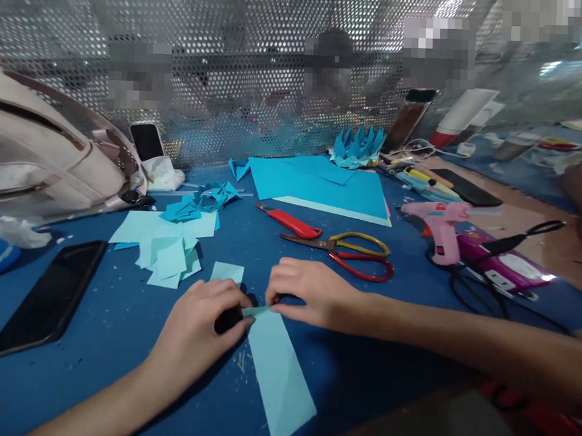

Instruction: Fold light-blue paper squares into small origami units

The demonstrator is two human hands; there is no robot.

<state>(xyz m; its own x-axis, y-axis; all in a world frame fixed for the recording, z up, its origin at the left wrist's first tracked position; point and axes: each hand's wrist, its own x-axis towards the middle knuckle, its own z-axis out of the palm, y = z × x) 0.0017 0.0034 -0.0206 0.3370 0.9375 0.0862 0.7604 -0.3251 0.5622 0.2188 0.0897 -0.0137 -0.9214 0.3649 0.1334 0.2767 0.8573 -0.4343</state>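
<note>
A light blue paper strip (279, 364) lies lengthwise in front of me, its far end turned over in a narrow fold. My left hand (206, 313) pinches the left corner of that fold between thumb and fingers. At the right corner, my right hand (312, 292) has its thumb and curled fingertips closed on the same edge. Just beyond my left fingers lies a small light blue paper piece (228, 272), partly hidden by them. Scissors (340, 246) with yellow and red handles and a red utility knife (293, 223) rest past my right hand.
Cut paper squares (168, 258) and folded blue pieces (191, 205) lie left, near a dark phone (49, 295). Blue sheets (316, 181) and a folded paper crown (358, 147) are at the back. A pink glue gun (438, 226) with cables stands right; a bag (50, 146) stands left.
</note>
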